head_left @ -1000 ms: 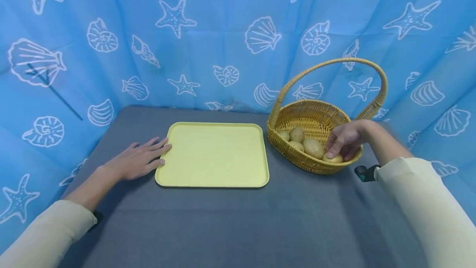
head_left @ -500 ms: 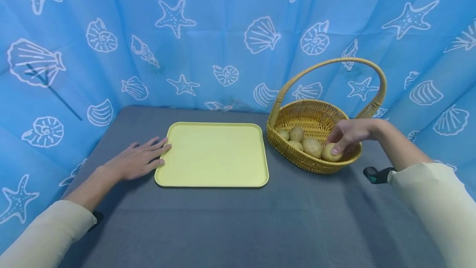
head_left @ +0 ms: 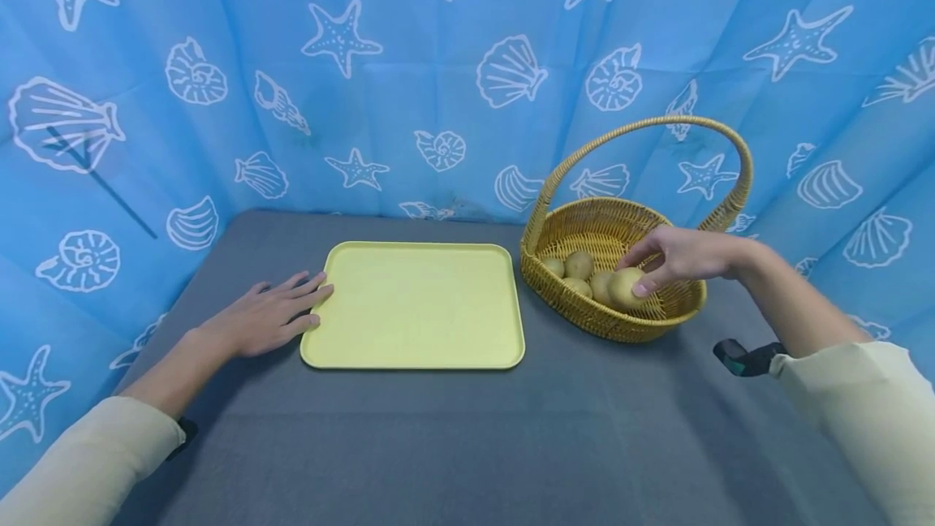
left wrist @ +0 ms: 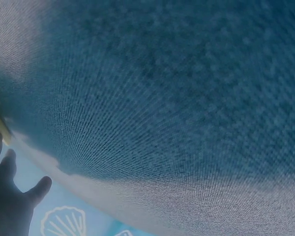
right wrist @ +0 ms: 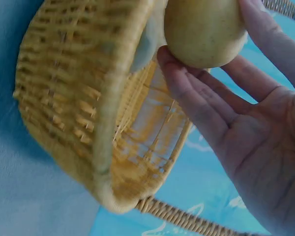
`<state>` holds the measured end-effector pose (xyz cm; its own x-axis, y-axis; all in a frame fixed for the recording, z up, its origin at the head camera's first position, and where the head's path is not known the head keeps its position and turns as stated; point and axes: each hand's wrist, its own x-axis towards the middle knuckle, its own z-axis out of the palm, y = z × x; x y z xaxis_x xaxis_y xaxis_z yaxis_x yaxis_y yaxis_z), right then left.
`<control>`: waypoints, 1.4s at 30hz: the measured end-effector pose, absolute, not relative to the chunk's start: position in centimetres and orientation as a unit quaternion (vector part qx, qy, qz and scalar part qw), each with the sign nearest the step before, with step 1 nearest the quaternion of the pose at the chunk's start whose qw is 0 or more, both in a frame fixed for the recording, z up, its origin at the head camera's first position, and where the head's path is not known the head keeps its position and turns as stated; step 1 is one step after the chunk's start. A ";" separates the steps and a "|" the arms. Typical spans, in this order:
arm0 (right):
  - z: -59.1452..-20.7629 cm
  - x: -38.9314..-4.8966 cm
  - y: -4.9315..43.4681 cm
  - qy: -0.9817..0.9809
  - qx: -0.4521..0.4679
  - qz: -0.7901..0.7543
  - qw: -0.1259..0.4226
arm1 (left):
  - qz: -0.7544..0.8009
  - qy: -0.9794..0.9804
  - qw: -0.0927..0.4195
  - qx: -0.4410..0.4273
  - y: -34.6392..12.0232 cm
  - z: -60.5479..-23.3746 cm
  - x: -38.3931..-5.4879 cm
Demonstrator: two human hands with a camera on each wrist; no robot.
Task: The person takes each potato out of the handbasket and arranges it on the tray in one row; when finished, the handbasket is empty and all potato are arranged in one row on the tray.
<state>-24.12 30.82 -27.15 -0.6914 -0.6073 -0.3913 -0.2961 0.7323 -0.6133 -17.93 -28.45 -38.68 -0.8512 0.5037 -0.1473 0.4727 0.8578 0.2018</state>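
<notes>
Between thumb and fingers my right hand (head_left: 682, 254) holds a potato (head_left: 626, 289), raised at the front rim of the wicker basket (head_left: 613, 323). The right wrist view shows the potato (right wrist: 204, 32) at the fingertips, beside the basket's woven wall (right wrist: 73, 88). Several other potatoes (head_left: 579, 265) lie in the left part of the basket. With fingers straight and spread, my left hand (head_left: 266, 319) rests at the left edge of a pale yellow tray (head_left: 412, 307). Only part of that hand (left wrist: 10, 191) shows, dark, in the left wrist view.
The basket's tall arched handle (head_left: 650, 127) rises over it. A grey cloth (head_left: 409, 445) covers the table. Behind stands a blue curtain (head_left: 431, 47) with shell and starfish prints.
My right hand has lifted the potato from the right side of the basket and moved it up and left. The left hand stays at the tray's edge.
</notes>
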 end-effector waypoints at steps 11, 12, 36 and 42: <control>-26.8 -22.9 26.1 0.879 -0.318 -0.269 0.232 | 0.079 0.958 0.095 0.258 -28.4 -38.6 -17.9; -26.9 -22.8 25.6 0.876 -0.321 -0.276 0.230 | 0.080 0.958 0.095 0.259 -28.4 -38.6 -17.9; -33.1 -21.6 11.0 0.803 -0.384 -0.424 0.166 | 0.082 0.958 0.098 0.255 -28.8 -39.2 -18.2; -34.9 -21.3 7.3 0.800 -0.412 -0.398 0.177 | 0.082 0.958 0.097 0.256 -28.9 -39.1 -18.3</control>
<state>-21.30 7.32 -34.94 -0.5970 -0.8010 0.0444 -0.5190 0.3434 -0.7828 -18.25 -28.88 -39.14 -0.8500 0.5068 -0.1435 0.4751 0.8553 0.2065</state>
